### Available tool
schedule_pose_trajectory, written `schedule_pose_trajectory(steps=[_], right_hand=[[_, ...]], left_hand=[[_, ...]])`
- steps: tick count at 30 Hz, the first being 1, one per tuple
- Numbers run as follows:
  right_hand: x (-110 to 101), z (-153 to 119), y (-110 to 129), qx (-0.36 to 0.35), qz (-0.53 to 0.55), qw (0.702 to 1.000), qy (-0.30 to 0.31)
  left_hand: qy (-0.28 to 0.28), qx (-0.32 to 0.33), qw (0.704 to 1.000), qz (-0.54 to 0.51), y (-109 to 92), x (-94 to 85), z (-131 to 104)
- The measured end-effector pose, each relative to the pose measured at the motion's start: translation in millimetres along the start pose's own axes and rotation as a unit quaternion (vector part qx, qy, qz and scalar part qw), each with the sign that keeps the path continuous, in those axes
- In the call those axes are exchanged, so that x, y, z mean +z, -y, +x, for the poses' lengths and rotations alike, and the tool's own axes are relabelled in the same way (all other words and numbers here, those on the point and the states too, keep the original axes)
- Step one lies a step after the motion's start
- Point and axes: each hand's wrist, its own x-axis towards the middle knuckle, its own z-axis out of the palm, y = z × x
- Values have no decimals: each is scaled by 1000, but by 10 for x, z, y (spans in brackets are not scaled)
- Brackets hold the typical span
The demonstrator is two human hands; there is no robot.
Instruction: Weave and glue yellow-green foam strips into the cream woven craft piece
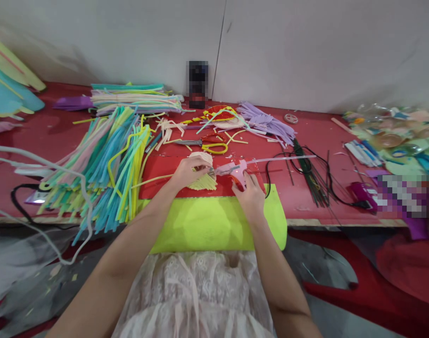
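My right hand (250,192) is closed round the handle of a pink hot glue gun (238,170), with a long translucent glue stick (281,159) sticking out of its back. The gun's nozzle points left, close to the fingertips of my left hand (190,172). Those fingers are bent together over a pale yellow piece of closely laid strips (202,183); whatever they pinch is too small to make out. A yellow pipe cleaner (154,180) runs leftward from under my left hand. Beneath lie a red mat (158,164) and a lime-green sheet (207,225).
Colourful pipe cleaners (105,159) are heaped on the left. Scissors (214,143) and a lilac bundle (267,123) lie behind the mat. On the right are dark green stems (309,180), a black cord, a purple device (364,196) and bagged pieces (404,136). A white cable loops at left.
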Motion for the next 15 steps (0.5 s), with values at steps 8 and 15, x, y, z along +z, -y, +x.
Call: schedule_pose_trajectory(steps=[8, 15], right_hand=[[-28, -48, -31, 3, -5, 1000, -5], [-43, -105, -97, -2, -15, 1000, -15]], left_hand=[[11, 14, 1000, 12, 6, 0, 2], [24, 19, 999, 14, -31, -11, 1]])
